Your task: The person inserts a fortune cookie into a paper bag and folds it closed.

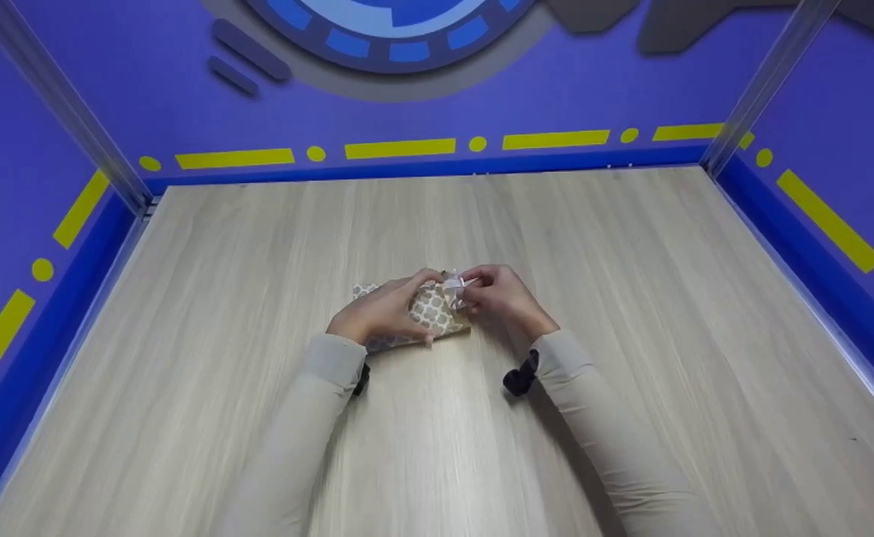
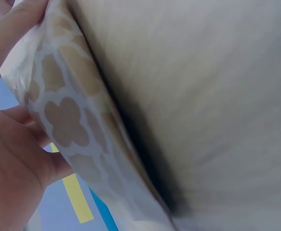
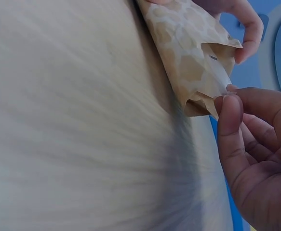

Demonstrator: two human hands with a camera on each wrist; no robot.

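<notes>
Head view: nearest, two pale sleeves (image 1: 277,447) reach up from the bottom edge, each with a black wrist piece (image 1: 520,378) beneath the cuff. Beyond them, near the middle of a pale wooden desk (image 1: 631,283), is a small packet (image 1: 431,313) in beige paper with a white lattice print. It lies on or just above the wood; whether it touches cannot be told.

The left grip (image 1: 385,307) is clamped around the packet, spread across it from far edge to near edge. The right grip (image 1: 508,298) is closed at the tips, thumb and forefinger together on a shiny, pale strip (image 1: 453,287), perhaps clear film or tape, at the packet's right end. There, in the right wrist view, a paper flap (image 3: 224,49) stands up from an uneven opening.

The step in hand looks like working at this end. It probably calls for a firm but uncrushing left hold, and a low, slow pull on the strip so the thin paper does not rip.

Farthest off, a purple wall (image 1: 146,82) carries a row of yellow dashes (image 1: 400,148) below a large blue circle (image 1: 407,52).
</notes>
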